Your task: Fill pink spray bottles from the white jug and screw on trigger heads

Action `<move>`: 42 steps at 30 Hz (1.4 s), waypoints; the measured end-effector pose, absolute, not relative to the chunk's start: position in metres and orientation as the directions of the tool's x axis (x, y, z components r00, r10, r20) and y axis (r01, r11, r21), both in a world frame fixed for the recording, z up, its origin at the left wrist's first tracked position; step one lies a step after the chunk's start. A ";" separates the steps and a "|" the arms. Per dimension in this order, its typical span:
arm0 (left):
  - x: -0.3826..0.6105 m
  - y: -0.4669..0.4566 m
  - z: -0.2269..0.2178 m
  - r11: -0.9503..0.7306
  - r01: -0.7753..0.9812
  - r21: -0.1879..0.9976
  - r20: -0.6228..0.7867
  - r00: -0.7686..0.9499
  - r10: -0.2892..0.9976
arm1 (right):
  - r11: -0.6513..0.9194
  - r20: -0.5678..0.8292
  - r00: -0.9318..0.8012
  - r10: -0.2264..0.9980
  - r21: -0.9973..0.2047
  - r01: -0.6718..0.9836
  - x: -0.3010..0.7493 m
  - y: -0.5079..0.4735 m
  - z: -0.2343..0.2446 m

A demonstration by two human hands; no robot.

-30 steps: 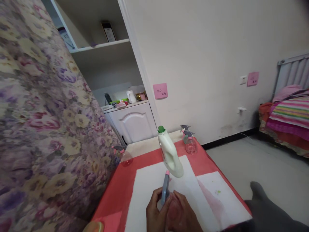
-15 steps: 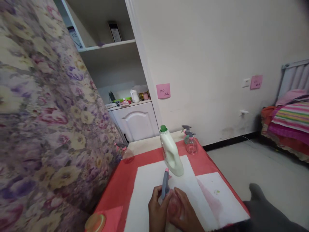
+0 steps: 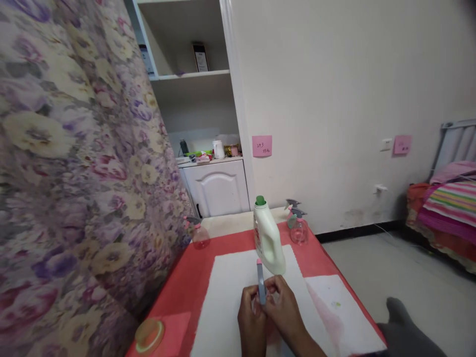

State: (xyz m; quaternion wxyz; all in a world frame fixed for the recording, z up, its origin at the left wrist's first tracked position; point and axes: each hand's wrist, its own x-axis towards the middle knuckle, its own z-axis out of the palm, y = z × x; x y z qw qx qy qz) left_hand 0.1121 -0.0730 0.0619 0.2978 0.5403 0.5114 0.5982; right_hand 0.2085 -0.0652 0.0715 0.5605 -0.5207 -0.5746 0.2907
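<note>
A spray bottle's grey trigger head point(image 3: 261, 285) with a pink nozzle tip rises between my two hands above the white sheet. My left hand point(image 3: 252, 315) is closed around the head's left side. My right hand point(image 3: 283, 303) grips from the right, its fingers curled at the base of the head. Both hands hide most of the bottle's body below. Just beyond them stands a large pale-green jug point(image 3: 273, 248) with a handle and a green spout at its top.
White sheets point(image 3: 226, 292) cover part of the red tablecloth point(image 3: 178, 290). One clear spray bottle point(image 3: 201, 236) stands back left, and another spray bottle point(image 3: 298, 232) back right with one behind it. A round lid-like item point(image 3: 149, 337) lies front left. A floral curtain point(image 3: 92, 198) hangs left.
My right hand has moved up from the bottle's body to the trigger head. The head stands more upright, and the pinkish body is now mostly covered. The camera view has shifted slightly.
</note>
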 end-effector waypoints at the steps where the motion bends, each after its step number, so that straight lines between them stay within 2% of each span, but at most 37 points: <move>1: 0.113 -0.073 0.062 -0.298 0.192 0.935 0.338 -0.234 0.912 | 0.281 0.339 0.172 0.925 -0.914 0.291 0.208 -0.064 0.071; 11: 0.086 -0.083 0.069 -0.299 0.095 0.950 0.307 -0.086 0.948 | 0.325 0.375 0.103 0.921 -0.889 0.323 0.211 -0.064 0.069; 17: 0.088 -0.070 0.094 -0.268 0.253 0.929 0.303 -0.109 0.947 | 0.380 0.432 0.087 0.898 -0.858 0.345 0.211 -0.058 0.059; 20: 0.093 -0.061 0.101 -0.262 0.269 0.927 0.299 -0.106 0.948 | 0.382 0.439 0.094 0.894 -0.853 0.356 0.212 -0.058 0.058; 28: 0.096 -0.065 0.104 -0.152 -0.041 0.987 0.151 -0.030 0.988 | 0.367 0.431 0.103 0.896 -0.851 0.375 0.212 -0.061 0.064; 32: 0.103 -0.069 0.103 -0.163 -0.075 0.984 0.156 -0.084 0.984 | 0.337 0.418 0.151 0.896 -0.860 0.382 0.210 -0.063 0.064; 35: 0.105 -0.070 0.102 -0.177 -0.036 0.984 0.171 -0.124 0.977 | 0.325 0.393 0.162 0.905 -0.885 0.334 0.211 -0.065 0.065; 40: 0.104 -0.069 0.098 -0.205 0.027 0.978 0.206 -0.145 0.968 | 0.443 0.443 -0.028 0.896 -0.890 0.106 0.217 -0.067 0.071; 42: 0.104 -0.069 0.097 -0.212 0.037 0.977 0.215 -0.149 0.965 | 0.452 0.450 -0.054 0.892 -0.890 0.061 0.217 -0.065 0.070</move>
